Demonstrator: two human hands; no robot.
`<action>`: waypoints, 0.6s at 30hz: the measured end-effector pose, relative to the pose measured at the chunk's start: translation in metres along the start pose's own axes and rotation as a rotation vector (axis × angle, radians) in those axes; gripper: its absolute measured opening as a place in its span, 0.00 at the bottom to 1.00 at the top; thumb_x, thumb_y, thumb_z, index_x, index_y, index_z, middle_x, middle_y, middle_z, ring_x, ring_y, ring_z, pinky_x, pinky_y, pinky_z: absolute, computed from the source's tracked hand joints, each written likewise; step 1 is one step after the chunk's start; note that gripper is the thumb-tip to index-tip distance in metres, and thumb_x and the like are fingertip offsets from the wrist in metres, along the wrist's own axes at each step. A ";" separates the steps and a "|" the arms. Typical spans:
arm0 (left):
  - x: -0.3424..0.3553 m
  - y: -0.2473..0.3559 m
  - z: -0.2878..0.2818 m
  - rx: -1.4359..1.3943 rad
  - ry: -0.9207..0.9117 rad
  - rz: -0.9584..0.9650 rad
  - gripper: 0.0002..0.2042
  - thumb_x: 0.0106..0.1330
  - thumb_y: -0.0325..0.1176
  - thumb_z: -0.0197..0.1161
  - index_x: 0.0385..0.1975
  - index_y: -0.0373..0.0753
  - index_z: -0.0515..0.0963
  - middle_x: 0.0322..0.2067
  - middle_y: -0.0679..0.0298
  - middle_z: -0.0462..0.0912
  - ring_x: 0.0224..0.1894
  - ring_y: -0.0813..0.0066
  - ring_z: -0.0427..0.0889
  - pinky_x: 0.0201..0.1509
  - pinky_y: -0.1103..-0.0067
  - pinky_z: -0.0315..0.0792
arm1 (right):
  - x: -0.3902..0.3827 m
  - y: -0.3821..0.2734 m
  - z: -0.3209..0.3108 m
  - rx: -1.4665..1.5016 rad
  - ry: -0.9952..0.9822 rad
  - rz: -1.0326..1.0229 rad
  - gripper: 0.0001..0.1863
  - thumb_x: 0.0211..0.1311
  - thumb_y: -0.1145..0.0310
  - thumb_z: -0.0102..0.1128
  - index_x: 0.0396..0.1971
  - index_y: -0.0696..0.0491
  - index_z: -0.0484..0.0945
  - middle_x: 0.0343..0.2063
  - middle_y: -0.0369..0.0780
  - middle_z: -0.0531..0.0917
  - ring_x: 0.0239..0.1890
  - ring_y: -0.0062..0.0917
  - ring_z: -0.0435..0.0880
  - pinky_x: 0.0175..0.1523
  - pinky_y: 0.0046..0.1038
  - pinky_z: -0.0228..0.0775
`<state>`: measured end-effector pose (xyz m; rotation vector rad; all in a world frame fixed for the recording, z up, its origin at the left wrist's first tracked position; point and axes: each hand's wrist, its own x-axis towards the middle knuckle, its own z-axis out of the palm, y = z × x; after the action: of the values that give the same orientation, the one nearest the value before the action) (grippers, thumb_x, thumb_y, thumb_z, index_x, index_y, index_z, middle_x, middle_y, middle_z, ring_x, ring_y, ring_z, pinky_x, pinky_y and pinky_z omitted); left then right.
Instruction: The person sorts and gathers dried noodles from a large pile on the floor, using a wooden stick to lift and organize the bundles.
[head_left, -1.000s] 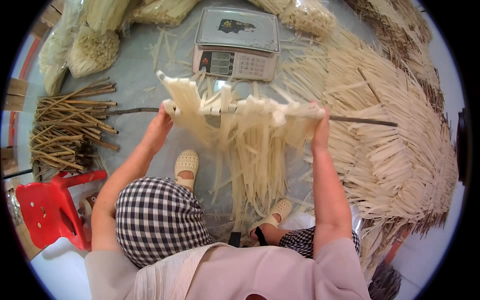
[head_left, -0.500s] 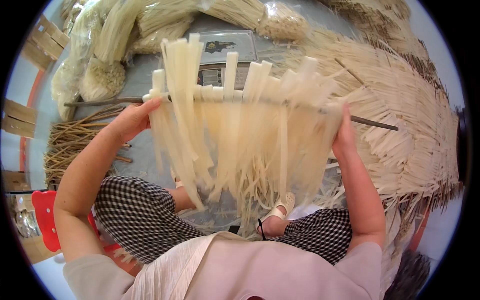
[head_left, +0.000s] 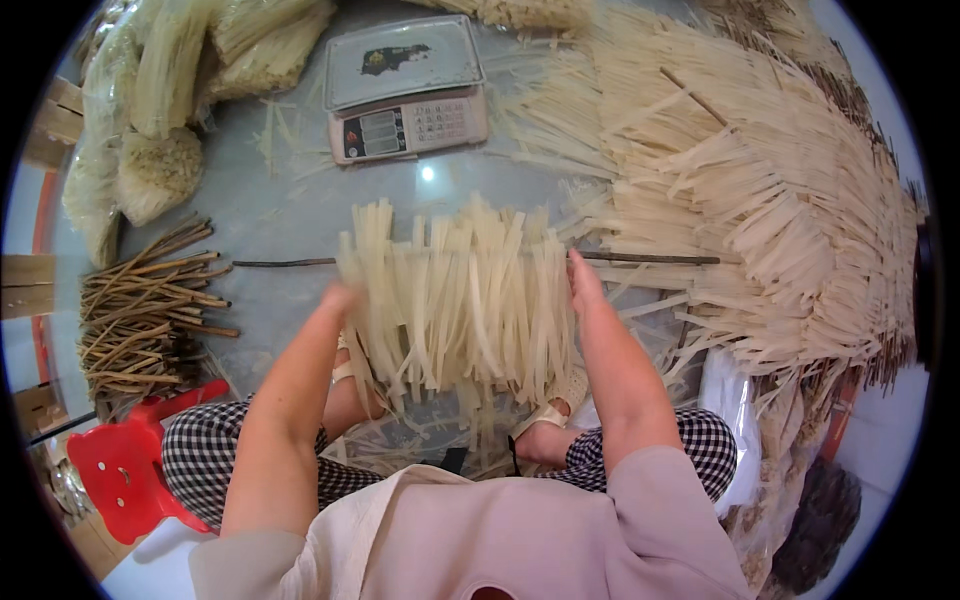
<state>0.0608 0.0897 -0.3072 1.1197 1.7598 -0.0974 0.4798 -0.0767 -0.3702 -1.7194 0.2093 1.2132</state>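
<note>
A thin dark stick (head_left: pixel 650 259) lies crosswise before me, with pale, flat, noodle-like strips (head_left: pixel 470 310) draped over its middle. Both ends of the stick poke out past the strips. My right hand (head_left: pixel 586 285) rests along the right edge of the strips, its fingers straight and pointing away from me. At the left edge is my left hand (head_left: pixel 343 300), smeared by motion, so its fingers cannot be made out. The lower ends of the strips hang toward my feet.
Beyond the strips stands a kitchen-type digital scale (head_left: pixel 405 130). A heap of bare sticks (head_left: pixel 150 310) lies to the left, with plastic-wrapped strip bundles (head_left: pixel 165 165) behind it. A large pile of strips (head_left: pixel 780 230) spreads on the right. A red stool (head_left: pixel 110 480) is at lower left.
The strips and stick have come down and nearer to me. My hands have moved inward to the sides of the strips, which now sit closer together along the stick.
</note>
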 end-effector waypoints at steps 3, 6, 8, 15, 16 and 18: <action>0.028 0.002 0.001 0.110 0.490 0.308 0.17 0.54 0.35 0.60 0.43 0.35 0.73 0.41 0.52 0.77 0.47 0.57 0.74 0.50 0.68 0.69 | 0.033 -0.012 -0.024 0.224 0.073 0.020 0.18 0.63 0.57 0.51 0.46 0.52 0.74 0.45 0.39 0.78 0.44 0.27 0.76 0.49 0.29 0.66; -0.024 0.082 0.021 0.128 0.567 0.958 0.09 0.52 0.29 0.56 0.33 0.39 0.76 0.33 0.54 0.77 0.43 0.56 0.74 0.49 0.69 0.67 | 0.036 -0.019 -0.040 0.328 -0.095 -0.026 0.14 0.62 0.57 0.52 0.42 0.49 0.76 0.42 0.36 0.80 0.42 0.24 0.76 0.48 0.28 0.66; -0.066 0.122 0.053 0.056 0.357 1.138 0.10 0.51 0.22 0.59 0.33 0.42 0.77 0.41 0.58 0.76 0.49 0.57 0.71 0.55 0.70 0.65 | 0.000 -0.025 -0.002 0.334 -0.184 -0.067 0.12 0.62 0.58 0.53 0.39 0.48 0.77 0.41 0.34 0.80 0.42 0.23 0.76 0.47 0.27 0.66; -0.146 0.197 0.174 0.486 0.315 1.184 0.14 0.58 0.36 0.55 0.43 0.41 0.75 0.45 0.61 0.76 0.58 0.65 0.65 0.69 0.57 0.41 | -0.069 -0.085 0.012 0.096 -0.323 -0.184 0.10 0.61 0.62 0.55 0.36 0.51 0.78 0.34 0.35 0.83 0.37 0.24 0.80 0.46 0.24 0.67; -0.145 0.195 0.173 0.517 0.313 1.188 0.13 0.58 0.34 0.55 0.42 0.41 0.75 0.44 0.62 0.76 0.57 0.65 0.65 0.68 0.56 0.41 | -0.083 -0.087 0.018 0.088 -0.275 -0.250 0.09 0.61 0.63 0.56 0.35 0.52 0.78 0.33 0.35 0.83 0.36 0.24 0.81 0.45 0.24 0.68; -0.148 0.190 0.166 0.584 0.304 1.201 0.11 0.57 0.31 0.54 0.40 0.40 0.75 0.41 0.63 0.77 0.56 0.66 0.67 0.68 0.55 0.41 | -0.117 -0.100 0.026 0.069 -0.135 -0.293 0.08 0.60 0.65 0.57 0.34 0.54 0.77 0.31 0.37 0.83 0.35 0.24 0.82 0.43 0.23 0.69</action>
<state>0.3219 0.0165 -0.1970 2.5497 1.0337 0.3271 0.4679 -0.0491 -0.2172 -1.5397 -0.0796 1.0862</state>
